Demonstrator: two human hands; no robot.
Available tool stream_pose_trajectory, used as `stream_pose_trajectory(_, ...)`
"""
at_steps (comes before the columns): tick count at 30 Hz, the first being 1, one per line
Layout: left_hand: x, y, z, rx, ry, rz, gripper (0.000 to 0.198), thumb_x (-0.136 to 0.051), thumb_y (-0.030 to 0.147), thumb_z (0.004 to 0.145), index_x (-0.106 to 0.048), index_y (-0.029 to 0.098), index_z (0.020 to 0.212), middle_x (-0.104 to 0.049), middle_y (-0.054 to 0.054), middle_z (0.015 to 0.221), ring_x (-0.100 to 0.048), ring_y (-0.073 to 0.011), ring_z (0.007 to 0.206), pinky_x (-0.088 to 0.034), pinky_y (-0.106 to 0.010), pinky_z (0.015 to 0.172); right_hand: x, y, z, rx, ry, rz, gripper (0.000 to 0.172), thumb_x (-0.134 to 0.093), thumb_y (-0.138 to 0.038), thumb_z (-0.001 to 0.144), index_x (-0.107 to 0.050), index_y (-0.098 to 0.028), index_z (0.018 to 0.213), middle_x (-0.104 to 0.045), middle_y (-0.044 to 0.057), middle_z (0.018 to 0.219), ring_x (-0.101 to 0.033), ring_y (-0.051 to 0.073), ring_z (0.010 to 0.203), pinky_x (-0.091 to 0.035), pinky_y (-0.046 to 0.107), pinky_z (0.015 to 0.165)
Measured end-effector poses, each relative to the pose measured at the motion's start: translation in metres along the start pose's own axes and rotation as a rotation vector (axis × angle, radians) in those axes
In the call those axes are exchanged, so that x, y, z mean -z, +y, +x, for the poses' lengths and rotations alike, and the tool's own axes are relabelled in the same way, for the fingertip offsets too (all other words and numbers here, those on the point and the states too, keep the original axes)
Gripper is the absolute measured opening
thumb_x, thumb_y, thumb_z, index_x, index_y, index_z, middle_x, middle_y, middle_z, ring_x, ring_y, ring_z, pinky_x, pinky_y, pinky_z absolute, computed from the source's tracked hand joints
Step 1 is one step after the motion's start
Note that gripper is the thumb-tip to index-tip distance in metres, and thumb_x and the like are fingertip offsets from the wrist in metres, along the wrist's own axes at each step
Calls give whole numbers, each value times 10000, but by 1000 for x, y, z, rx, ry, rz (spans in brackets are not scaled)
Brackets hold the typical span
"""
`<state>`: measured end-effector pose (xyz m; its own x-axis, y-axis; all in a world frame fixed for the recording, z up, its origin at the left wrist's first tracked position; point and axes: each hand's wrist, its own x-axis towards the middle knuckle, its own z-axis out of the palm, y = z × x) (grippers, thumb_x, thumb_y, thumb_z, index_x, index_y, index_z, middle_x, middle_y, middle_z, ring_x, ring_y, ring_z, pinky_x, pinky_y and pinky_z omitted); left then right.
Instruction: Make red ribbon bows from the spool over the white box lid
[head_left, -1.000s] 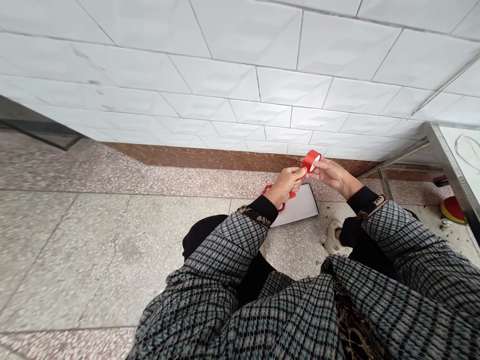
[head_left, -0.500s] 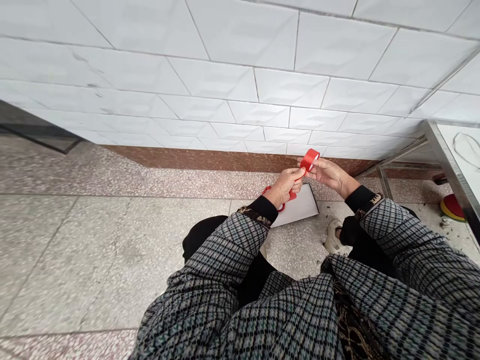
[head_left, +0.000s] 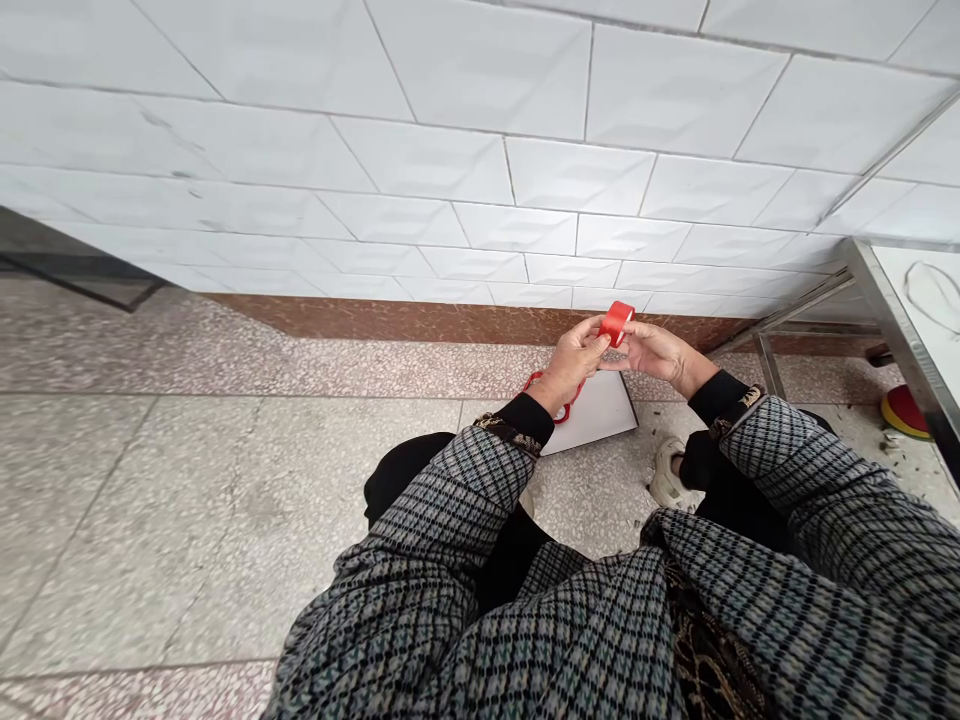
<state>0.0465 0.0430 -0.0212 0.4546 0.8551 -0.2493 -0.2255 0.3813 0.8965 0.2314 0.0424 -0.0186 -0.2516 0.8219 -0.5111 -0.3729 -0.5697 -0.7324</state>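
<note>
A roll of red tape (head_left: 617,323) is up between my two hands, near the foot of the tiled wall. My left hand (head_left: 576,358) grips its left side, the thumb pressed on the tape. From the right, my right hand (head_left: 654,352) has fingers at the roll's open side and holds it too. Below my left hand, a white board with a dark edge (head_left: 600,415) lies on the floor. Something red (head_left: 562,412), partly hidden by my left hand and wrist, is over the board's left part.
White wall tiles (head_left: 450,160) rise ahead above a brown skirting (head_left: 390,318). A metal-framed table (head_left: 885,310) stands at the right, with a red and yellow round object (head_left: 906,412) beneath. My shoe (head_left: 666,475) is on the speckled floor (head_left: 225,500).
The fingers of my left hand have opened out a little around the roll, and the red piece that hung below them no longer shows there. The roll has shifted slightly left and down.
</note>
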Motion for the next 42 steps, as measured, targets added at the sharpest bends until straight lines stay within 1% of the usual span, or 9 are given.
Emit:
stream_pose_trajectory(4,8,2,1,94,-58,-102,465,-906,256,867,-673,168,1259,-586,92,700,-242,2,412,-139,-232,473,2,2,-2,-16,-52,-20,150,-787,-227,927,-739,-243,1068,-844,62,1070,-756,254,1112,-592,627,1170)
stream_pose_trajectory(7,15,5,0,117,-132,-152,465,-908,222,860,-659,185,1251,-503,125,643,-237,-7,409,-137,-222,469,7,-1,-4,12,-113,-110,309,-848,-325,905,-734,-255,1184,-831,88,1222,-749,284,1146,-592,670,1155)
stream_pose_trajectory(12,25,10,-7,236,-237,-148,348,-870,205,895,-637,201,1154,-411,141,577,-234,-34,412,-129,-211,462,18,-20,-3,412,-189,-600,722,-941,-271,740,-717,-326,1424,-728,76,1545,-642,332,1433,-466,595,1293)
stream_pose_trajectory(17,20,10,-11,304,-208,-77,288,-829,180,947,-633,207,1157,-442,134,589,-235,-34,405,-131,-203,464,25,-25,-1,663,-183,-1123,223,-777,-195,834,-822,-259,1043,-824,57,1139,-714,305,1182,-501,501,1174)
stream_pose_trajectory(19,14,10,-13,231,-119,-57,246,-793,184,988,-644,207,1182,-445,130,592,-250,-35,407,-137,-198,464,28,-23,1,659,-82,-1170,200,-713,-161,836,-807,-237,994,-804,38,1027,-709,263,1007,-541,437,1027)
stream_pose_trajectory(22,9,10,-15,159,25,-1,139,-782,229,1016,-650,189,1035,-369,137,551,-234,-27,403,-116,-190,458,34,-22,7,561,71,-1112,304,-668,-109,737,-802,-210,990,-755,-2,893,-639,203,821,-521,358,857)
stream_pose_trajectory(26,8,9,-16,175,-2,8,305,-799,327,1023,-620,170,833,-327,132,517,-204,-13,398,-113,-185,443,36,-22,13,365,200,-839,389,-678,-95,632,-789,-195,991,-717,-32,811,-605,167,753,-490,297,750)
stream_pose_trajectory(31,8,8,-16,182,-12,-26,298,-786,307,1037,-660,151,816,-323,129,497,-204,-12,395,-121,-178,436,29,-21,9,253,113,-531,382,-742,-102,595,-775,-187,966,-754,-23,821,-638,148,751,-509,260,727)
stream_pose_trajectory(42,4,-1,-15,193,-66,-37,277,-713,250,1071,-686,138,819,-323,123,507,-193,-17,395,-130,-176,433,33,-14,11,154,79,-354,450,-999,-140,602,-786,-212,991,-820,5,896,-717,147,769,-557,229,683)
